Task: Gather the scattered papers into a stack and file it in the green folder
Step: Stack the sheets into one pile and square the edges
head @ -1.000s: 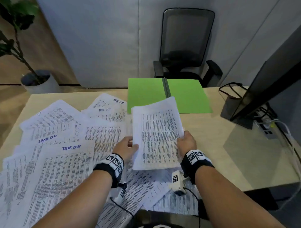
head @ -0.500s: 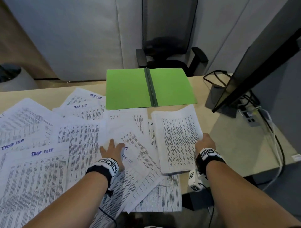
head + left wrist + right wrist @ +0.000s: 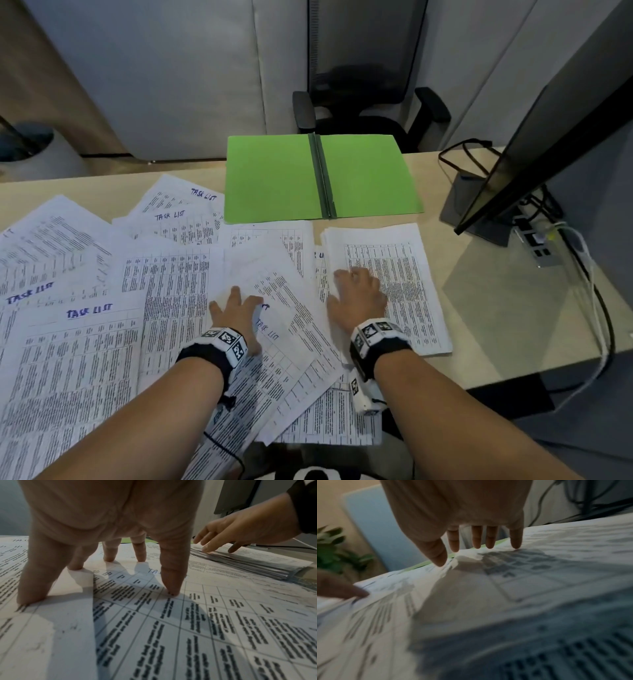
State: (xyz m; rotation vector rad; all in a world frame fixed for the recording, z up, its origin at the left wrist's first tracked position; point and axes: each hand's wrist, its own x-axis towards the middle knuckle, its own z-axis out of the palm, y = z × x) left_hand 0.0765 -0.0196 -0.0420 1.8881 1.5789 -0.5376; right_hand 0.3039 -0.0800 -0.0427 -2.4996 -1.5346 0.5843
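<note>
The green folder lies open at the back of the desk. A gathered stack of papers lies just in front of it, to the right. My right hand hovers over the stack's left edge with its fingers spread, and only the little fingertip touches the top sheet. Loose printed sheets cover the left and middle of the desk. My left hand presses on one of them with spread, straight fingers. The stack appears thick in the left wrist view.
A monitor on its stand and cables fill the right side of the desk. An office chair stands behind the desk. Some sheets hang over the front edge near me.
The stack was held up in both hands and has been laid on the desk at the right. My left hand moved onto the loose sheets; my right hand let go and shifted onto the stack's left part.
</note>
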